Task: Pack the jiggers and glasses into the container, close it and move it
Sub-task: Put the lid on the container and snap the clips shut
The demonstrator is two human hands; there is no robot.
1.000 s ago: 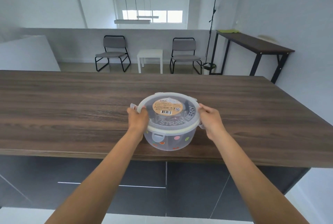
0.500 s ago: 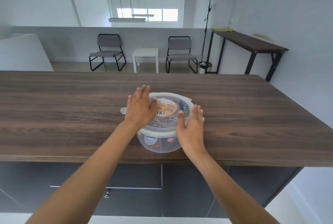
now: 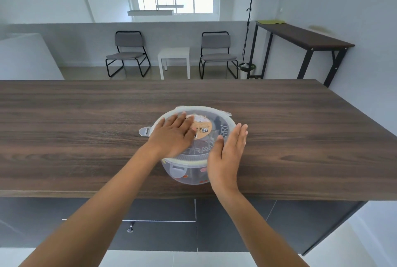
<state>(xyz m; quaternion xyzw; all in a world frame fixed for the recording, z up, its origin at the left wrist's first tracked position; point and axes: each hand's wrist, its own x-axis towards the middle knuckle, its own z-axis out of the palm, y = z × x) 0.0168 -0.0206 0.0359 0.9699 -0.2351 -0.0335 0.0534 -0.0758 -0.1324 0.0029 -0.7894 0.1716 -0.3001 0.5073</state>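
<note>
A round clear plastic container [image 3: 189, 175] with coloured dots stands on the dark wooden counter [image 3: 75, 116], near its front edge. Its translucent lid [image 3: 223, 122] with an orange label sits on top, and dark items show dimly through it. The left clip [image 3: 145, 131] sticks out sideways; the front clip [image 3: 178, 170] hangs down. My left hand [image 3: 174, 135] lies flat on the lid's left half, fingers spread. My right hand [image 3: 227, 155] rests flat against the lid's right front rim, fingers straight.
The counter's front edge runs just below the container, with dark cabinets [image 3: 214, 223] underneath. Beyond the counter stand two grey chairs [image 3: 129, 53], a small white table [image 3: 174, 60] and a tall dark side table [image 3: 300, 41] at the right wall.
Both hands left the container's sides and came up onto the lid, now lying flat on it. In the last half second they barely shifted. The container stays in place.
</note>
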